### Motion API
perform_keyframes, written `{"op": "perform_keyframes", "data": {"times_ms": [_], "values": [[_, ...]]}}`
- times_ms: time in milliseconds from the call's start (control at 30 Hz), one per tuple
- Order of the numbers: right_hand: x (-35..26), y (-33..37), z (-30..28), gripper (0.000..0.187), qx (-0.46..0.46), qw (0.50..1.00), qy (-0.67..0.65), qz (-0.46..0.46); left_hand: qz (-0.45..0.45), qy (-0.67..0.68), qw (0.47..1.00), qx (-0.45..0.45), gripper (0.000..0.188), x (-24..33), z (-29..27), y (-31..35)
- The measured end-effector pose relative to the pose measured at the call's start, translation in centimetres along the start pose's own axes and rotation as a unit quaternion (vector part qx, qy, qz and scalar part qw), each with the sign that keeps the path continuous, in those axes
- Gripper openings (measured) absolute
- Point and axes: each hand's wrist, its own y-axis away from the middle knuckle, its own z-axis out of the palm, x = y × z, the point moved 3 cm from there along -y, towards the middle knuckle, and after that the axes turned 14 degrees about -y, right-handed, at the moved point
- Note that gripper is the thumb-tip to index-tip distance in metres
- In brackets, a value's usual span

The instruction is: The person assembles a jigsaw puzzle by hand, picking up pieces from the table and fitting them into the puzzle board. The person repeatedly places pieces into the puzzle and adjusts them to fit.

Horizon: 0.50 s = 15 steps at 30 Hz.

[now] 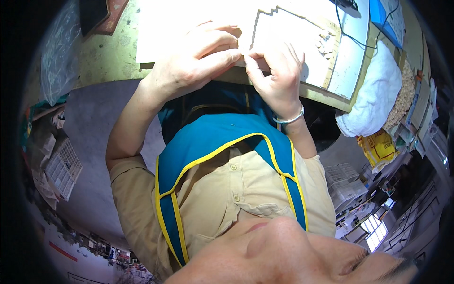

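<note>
White glare washes over the bench [116,52] beneath my fingertips, where my left hand [191,65] and right hand [280,72] face each other over its near edge. Each grip has thumb and forefinger drawn close; whether either is clamped on something I cannot tell, since any tiny piece would sit right where the fingertips nearly meet, too small to make out. For work this fine, I judge it best to steady both wrists, press lightly with the finger pads, and keep the meeting point unshaded. Right of my grip and slightly beyond, a shallow tan-rimmed tray [336,45] holds small pale pieces [325,45] bunched toward its right side, their kind unclear. Farther right and nearer my body is a yellow bag [378,150], contents hidden. Well left lies a clear plastic bag [59,57], with a slotted white crate [66,165] lower down.
</note>
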Motion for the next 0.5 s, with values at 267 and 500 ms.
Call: {"op": "perform_keyframes", "data": {"times_ms": [267,500], "values": [[0.0,0.4,-0.6,0.016,-0.003,1.0,0.002,0.004,0.018,-0.016,0.999,-0.022,0.044,-0.1,-0.1,-0.5],[5.0,3.3,-9.7,0.023,0.19,0.968,0.147,0.076,0.011,-0.012,1.0,-0.002,0.047,0.2,0.0,-0.6]]}}
